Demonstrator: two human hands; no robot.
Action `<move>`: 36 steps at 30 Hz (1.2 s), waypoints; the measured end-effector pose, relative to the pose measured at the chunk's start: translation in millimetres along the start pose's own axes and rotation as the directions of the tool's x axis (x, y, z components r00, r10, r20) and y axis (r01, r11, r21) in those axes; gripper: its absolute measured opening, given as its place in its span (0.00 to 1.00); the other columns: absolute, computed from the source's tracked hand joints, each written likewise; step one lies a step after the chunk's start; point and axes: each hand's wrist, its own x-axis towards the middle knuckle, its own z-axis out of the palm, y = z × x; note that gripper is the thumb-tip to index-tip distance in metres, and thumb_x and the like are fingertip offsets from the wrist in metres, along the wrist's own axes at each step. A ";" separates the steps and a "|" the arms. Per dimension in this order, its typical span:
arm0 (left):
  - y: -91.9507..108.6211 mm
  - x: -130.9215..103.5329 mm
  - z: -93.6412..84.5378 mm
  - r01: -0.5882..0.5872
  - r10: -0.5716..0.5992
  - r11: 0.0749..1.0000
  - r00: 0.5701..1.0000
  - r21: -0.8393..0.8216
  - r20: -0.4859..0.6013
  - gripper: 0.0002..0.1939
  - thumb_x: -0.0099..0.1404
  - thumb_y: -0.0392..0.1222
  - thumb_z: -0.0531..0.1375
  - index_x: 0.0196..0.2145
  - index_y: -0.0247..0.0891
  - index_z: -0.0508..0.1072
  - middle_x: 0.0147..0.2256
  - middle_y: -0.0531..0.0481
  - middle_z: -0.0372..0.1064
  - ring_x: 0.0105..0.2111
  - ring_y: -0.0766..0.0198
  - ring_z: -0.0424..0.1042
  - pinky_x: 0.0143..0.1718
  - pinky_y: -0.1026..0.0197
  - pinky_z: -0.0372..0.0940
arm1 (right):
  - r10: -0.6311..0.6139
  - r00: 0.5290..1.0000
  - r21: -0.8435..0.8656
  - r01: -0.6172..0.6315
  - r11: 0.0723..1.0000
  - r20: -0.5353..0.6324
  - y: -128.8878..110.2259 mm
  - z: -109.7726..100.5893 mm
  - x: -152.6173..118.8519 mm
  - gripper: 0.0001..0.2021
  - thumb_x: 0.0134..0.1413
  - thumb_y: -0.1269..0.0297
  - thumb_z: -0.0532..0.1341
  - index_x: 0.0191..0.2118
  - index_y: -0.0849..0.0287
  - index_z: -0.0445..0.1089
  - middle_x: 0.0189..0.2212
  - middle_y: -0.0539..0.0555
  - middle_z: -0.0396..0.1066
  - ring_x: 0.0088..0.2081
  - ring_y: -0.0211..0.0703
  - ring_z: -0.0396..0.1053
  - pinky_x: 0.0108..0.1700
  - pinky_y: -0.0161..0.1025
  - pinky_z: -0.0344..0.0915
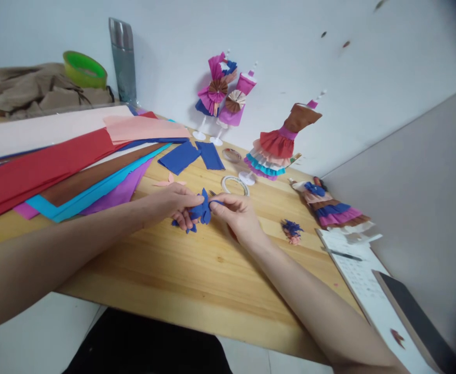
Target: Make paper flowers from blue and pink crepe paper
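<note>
Between my two hands, above the wooden table, is a blue crepe-paper flower (pixel 201 209) with several pointed petals. My left hand (pixel 178 203) pinches it between thumb and fingers. From the other side, the thumb and forefinger of my right hand (pixel 239 212) grip one of its petals. Blue paper petals (pixel 191 229) show just below my left fingers; whether they belong to the same flower I cannot tell. Behind my left hand lies a pink petal-shaped cutout (pixel 170 181). A roll of white tape (pixel 235 186) rests just beyond my right hand, beside a small dark tip that is mostly hidden.
Coloured crepe-paper sheets (pixel 72 161) cover the left. Folded blue pieces (pixel 179 157) and a clear tape roll (pixel 231 155) lie behind. Paper-dressed stands (pixel 286 137) line the wall. A fringed blue-pink bundle (pixel 291 231), another paper dress (pixel 331 208) and a tablet (pixel 415 317) are right.
</note>
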 end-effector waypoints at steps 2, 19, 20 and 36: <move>-0.2 2.0 -0.9 0.035 -0.035 0.999 0.999 -0.023 -0.023 0.22 0.52 0.57 0.68 0.22 0.32 0.73 0.21 0.45 0.73 0.20 0.64 0.72 0.22 0.65 0.67 | -0.002 0.998 0.015 0.003 1.000 -0.061 -0.5 -1.7 2.0 0.09 0.42 0.58 0.69 0.25 0.57 0.75 0.23 0.49 0.74 0.25 0.37 0.66 0.33 0.37 0.65; 14.1 -10.3 -8.6 -0.066 0.076 0.945 0.997 0.321 -0.020 0.10 0.58 0.40 0.62 0.22 0.32 0.73 0.14 0.53 0.63 0.14 0.73 0.58 0.17 0.69 0.49 | -0.354 0.933 -0.486 0.340 0.805 0.066 -11.4 -6.4 -5.5 0.12 0.56 0.65 0.60 0.44 0.59 0.74 0.40 0.57 0.75 0.26 0.37 0.65 0.30 0.39 0.65; 14.8 -11.1 -8.2 -0.075 0.084 0.945 0.996 0.319 -0.016 0.10 0.58 0.40 0.62 0.22 0.32 0.73 0.14 0.53 0.62 0.15 0.73 0.58 0.17 0.69 0.49 | -0.297 0.952 -0.441 0.297 0.847 0.071 -11.3 -4.2 -7.2 0.12 0.56 0.62 0.60 0.44 0.59 0.74 0.37 0.56 0.75 0.25 0.36 0.64 0.28 0.38 0.64; 9.2 -7.2 -15.1 -0.038 0.068 0.847 0.997 0.530 -0.037 0.14 0.55 0.39 0.61 0.13 0.37 0.69 0.11 0.56 0.61 0.16 0.71 0.59 0.34 0.62 0.66 | 0.078 0.990 -0.253 -0.045 0.967 0.121 1.2 14.6 -2.3 0.08 0.46 0.60 0.63 0.24 0.59 0.69 0.18 0.47 0.66 0.19 0.32 0.59 0.23 0.32 0.57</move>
